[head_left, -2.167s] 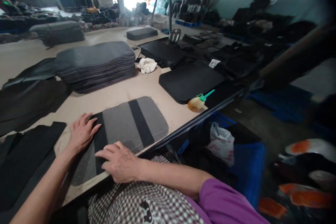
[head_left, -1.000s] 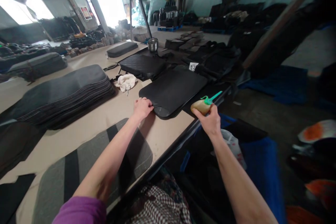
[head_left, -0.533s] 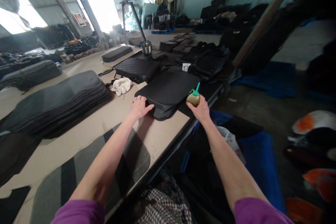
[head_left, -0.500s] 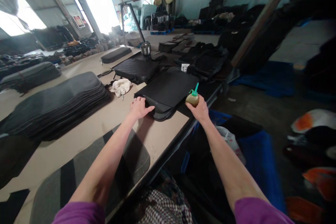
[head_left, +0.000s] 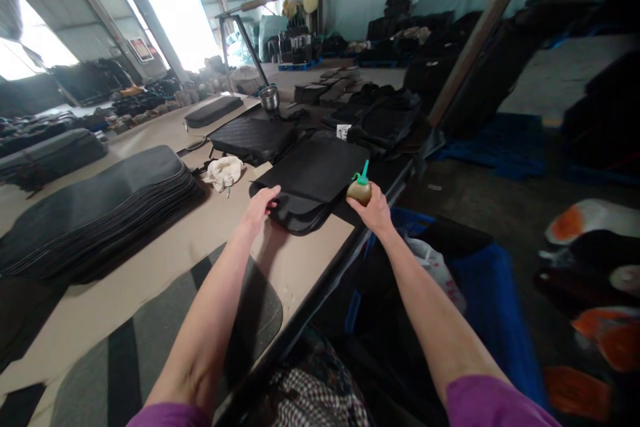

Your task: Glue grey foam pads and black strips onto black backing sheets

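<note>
A small rounded bottle (head_left: 359,194) with a green nozzle pointing up is held in my right hand (head_left: 375,210), just right of a pile of black sheets (head_left: 315,170). My left hand (head_left: 261,207) is at the pile's near left corner, its fingers curled round the edge of the sheets. The lower layers jut out toward me beneath the top sheet. On the near part of the table (head_left: 320,247) lies a dark grey rounded panel (head_left: 165,320) with black bands.
A thick stack of dark panels (head_left: 110,207) stands at the left. Beyond my left hand are a white cloth (head_left: 223,172) and a metal bowl (head_left: 269,98). Blue sheeting (head_left: 500,307) and a plastic bag (head_left: 433,267) lie right of the table edge.
My left hand's fingers have drawn together at the sheet corner, where the thumb was spread before. The bottle remains in my right hand. The whole view has shifted slightly.
</note>
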A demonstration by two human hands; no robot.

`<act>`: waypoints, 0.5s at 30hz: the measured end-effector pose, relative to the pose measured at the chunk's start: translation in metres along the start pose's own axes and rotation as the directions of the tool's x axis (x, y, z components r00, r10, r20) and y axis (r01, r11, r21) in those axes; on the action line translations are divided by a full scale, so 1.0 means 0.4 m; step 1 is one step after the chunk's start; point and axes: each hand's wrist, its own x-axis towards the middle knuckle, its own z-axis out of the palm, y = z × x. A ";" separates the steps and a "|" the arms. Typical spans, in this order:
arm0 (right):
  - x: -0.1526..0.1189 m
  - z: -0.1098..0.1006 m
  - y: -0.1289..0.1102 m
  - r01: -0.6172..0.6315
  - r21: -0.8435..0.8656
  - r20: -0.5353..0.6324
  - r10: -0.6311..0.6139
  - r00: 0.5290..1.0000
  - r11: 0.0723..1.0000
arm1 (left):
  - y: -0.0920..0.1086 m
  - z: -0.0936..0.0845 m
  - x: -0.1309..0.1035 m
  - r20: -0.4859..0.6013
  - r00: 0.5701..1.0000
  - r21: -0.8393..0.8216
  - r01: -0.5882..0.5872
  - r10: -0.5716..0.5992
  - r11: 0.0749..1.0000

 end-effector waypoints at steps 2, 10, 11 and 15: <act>0.000 0.001 0.002 0.002 0.002 -0.005 -0.002 1.000 1.000 | 0.004 0.006 0.006 -0.040 0.985 -0.324 0.145 -0.167 0.935; 0.008 0.010 0.013 0.021 0.072 -0.028 -0.019 0.999 0.997 | 0.000 0.058 0.009 -0.130 0.933 -0.571 0.205 -0.335 0.795; 0.009 0.008 0.013 0.020 0.082 -0.027 -0.018 0.999 0.996 | 0.001 0.055 0.001 -0.139 0.934 -0.575 0.195 -0.330 0.795; -0.021 -0.028 -0.019 0.058 0.080 -0.145 -0.046 0.988 0.995 | 0.003 0.021 -0.047 -0.194 0.934 -0.580 0.138 -0.301 0.803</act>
